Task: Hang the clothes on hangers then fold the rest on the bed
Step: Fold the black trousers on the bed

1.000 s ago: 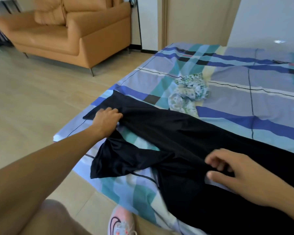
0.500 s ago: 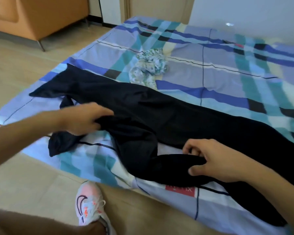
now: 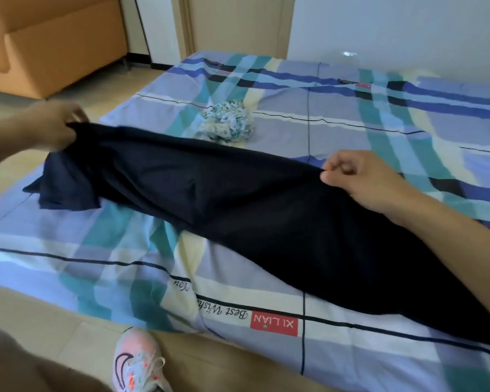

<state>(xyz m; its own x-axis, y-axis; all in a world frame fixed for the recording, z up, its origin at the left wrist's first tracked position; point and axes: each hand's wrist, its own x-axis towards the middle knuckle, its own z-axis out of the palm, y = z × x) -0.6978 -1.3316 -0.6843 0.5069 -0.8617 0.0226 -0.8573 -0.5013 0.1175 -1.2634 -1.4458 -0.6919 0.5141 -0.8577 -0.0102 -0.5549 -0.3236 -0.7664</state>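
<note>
I am holding the long black garment (image 3: 238, 210) stretched across the near side of the bed (image 3: 351, 108), and it is running on a slant from the left edge down toward the lower right. My left hand (image 3: 51, 128) is gripping its upper left end with the fingers curled round a bunch of cloth; the hand is blurred, so I cannot tell the finger positions more finely. My right hand (image 3: 359, 179) is pinching the top edge farther along between thumb and forefinger, with the other fingers tucked in. Between my hands the edge is lifting off the sheet, while below my left hand a loose flap is drooping onto the checked cover. The rest is lying flat under my right forearm.

Just beyond the garment a crumpled floral cloth (image 3: 227, 123) is sitting on the bed. A red label (image 3: 274, 323) is showing on the sheet near the front edge. My pink and white shoe (image 3: 136, 363) is standing on the floor beside the bed, and an orange sofa (image 3: 54, 43) is standing at the far left.
</note>
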